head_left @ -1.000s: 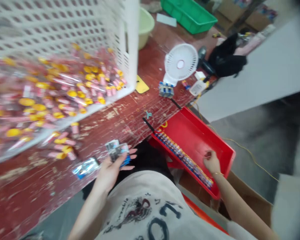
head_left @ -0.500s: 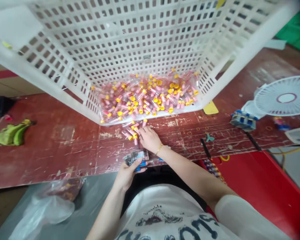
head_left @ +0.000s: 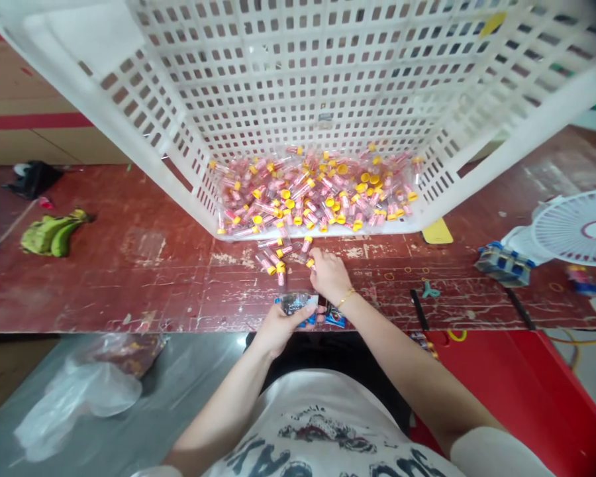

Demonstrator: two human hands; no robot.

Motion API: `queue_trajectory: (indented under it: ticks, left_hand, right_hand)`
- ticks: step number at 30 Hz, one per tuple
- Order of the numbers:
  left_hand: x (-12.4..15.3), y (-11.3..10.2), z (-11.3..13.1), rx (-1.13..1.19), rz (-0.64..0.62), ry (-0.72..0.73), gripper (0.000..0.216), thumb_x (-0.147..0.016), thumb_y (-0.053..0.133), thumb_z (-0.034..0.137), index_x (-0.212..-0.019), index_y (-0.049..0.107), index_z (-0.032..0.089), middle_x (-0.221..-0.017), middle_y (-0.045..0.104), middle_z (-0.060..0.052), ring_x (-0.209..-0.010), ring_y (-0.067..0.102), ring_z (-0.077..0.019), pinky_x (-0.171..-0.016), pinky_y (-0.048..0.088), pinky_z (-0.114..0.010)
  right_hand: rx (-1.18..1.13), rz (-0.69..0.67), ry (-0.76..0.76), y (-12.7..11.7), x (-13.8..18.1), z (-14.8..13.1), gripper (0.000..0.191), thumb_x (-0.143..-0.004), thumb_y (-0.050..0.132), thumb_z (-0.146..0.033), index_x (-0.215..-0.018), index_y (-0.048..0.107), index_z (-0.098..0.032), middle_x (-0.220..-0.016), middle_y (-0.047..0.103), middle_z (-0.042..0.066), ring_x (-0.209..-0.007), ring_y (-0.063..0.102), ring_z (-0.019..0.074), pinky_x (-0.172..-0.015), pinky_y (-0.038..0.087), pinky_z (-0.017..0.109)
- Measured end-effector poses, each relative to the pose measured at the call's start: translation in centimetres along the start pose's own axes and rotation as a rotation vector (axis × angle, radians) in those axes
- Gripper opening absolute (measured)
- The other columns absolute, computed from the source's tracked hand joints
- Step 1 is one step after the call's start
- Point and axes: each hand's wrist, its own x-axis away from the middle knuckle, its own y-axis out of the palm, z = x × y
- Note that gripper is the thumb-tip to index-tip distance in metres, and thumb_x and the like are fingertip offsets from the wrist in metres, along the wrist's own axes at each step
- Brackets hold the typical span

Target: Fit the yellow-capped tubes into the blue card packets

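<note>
My left hand (head_left: pixel 278 328) is closed around a clear plastic packet with blue print (head_left: pixel 298 303), held at the table's front edge. Beside it lies another blue packet (head_left: pixel 334 317), just under my right wrist. My right hand (head_left: pixel 330 275) is closed, with its fingertips on a small clear tube with a yellow cap (head_left: pixel 310 264). Several similar yellow-capped tubes (head_left: pixel 267 263) with pink contents lie loose on the table left of those fingers. Many more tubes (head_left: pixel 298 199) fill the low side of the tilted white basket (head_left: pixel 298 86).
A bunch of green bananas (head_left: pixel 54 233) is on the red table (head_left: pixel 153 285) at left. To the right are a yellow card (head_left: pixel 437 231), rubber bands, a teal three-armed piece (head_left: pixel 430 290), a bundle of clear-and-blue packs (head_left: pixel 504 264) and a white fan (head_left: pixel 581 225).
The view has shifted, so the basket and table sit farther right. My right hand has moved from over the loose pile to a tube at its right side. My left hand keeps its packet.
</note>
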Motion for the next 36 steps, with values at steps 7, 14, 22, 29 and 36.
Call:
queue_trajectory:
  ticks: [7, 14, 22, 29, 36]
  left_hand:
    - [-0.2, 0.9, 0.1, -0.023, 0.054, 0.011, 0.033, -0.06, 0.083, 0.032, -0.081, 0.069, 0.011, -0.07, 0.072, -0.006, -0.058, 0.066, -0.0138, -0.062, 0.057, -0.028]
    - [-0.5, 1.5, 0.3, -0.142, 0.036, 0.008, 0.034, -0.061, 0.082, 0.036, -0.083, 0.071, 0.012, -0.074, 0.073, -0.007, -0.063, 0.068, -0.0172, -0.061, 0.057, -0.028]
    - [-0.2, 1.5, -0.1, -0.125, -0.021, 0.001, 0.035, -0.067, 0.077, 0.041, -0.087, 0.071, 0.013, -0.089, 0.075, -0.011, -0.078, 0.07, -0.0213, -0.067, 0.058, -0.031]
    - [-0.4, 1.8, -0.2, -0.079, 0.028, -0.012, 0.04, -0.054, 0.086, 0.033, -0.082, 0.071, 0.011, -0.073, 0.072, -0.007, -0.065, 0.069, -0.0182, -0.064, 0.058, -0.03]
    - [-0.1, 2.8, 0.3, 0.016, -0.019, -0.029, 0.043, -0.066, 0.078, 0.04, -0.097, 0.07, 0.011, -0.089, 0.074, -0.013, -0.081, 0.07, -0.0242, -0.065, 0.059, -0.033]
  right_hand:
    - [-0.929, 0.177, -0.15, -4.3, 4.5, 2.4, 0.026, -0.085, 0.057, -0.028, -0.106, 0.041, -0.025, -0.096, 0.055, 0.003, -0.086, 0.061, 0.0151, -0.078, 0.051, 0.031]
    - [-0.554, 0.213, -0.395, -7.0, 5.8, 0.9, 0.017, -0.083, 0.058, -0.021, -0.099, 0.053, -0.024, -0.098, 0.059, 0.006, -0.096, 0.058, 0.0204, -0.089, 0.048, 0.039]
    - [-0.966, 0.03, -0.11, -5.0, 5.3, 2.4, 0.021, -0.082, 0.063, -0.031, -0.095, 0.049, -0.023, -0.083, 0.062, 0.001, -0.077, 0.064, 0.0158, -0.069, 0.054, 0.031]
    - [-0.956, 0.09, -0.056, -5.2, 6.1, 2.7, 0.024, -0.077, 0.069, -0.031, -0.091, 0.052, -0.022, -0.085, 0.061, 0.001, -0.079, 0.062, 0.0139, -0.073, 0.054, 0.028]
    - [-1.092, -0.022, 0.07, -4.8, 6.0, 2.5, 0.027, -0.074, 0.071, -0.037, -0.086, 0.053, -0.02, -0.083, 0.065, 0.001, -0.077, 0.064, 0.0143, -0.075, 0.054, 0.031]
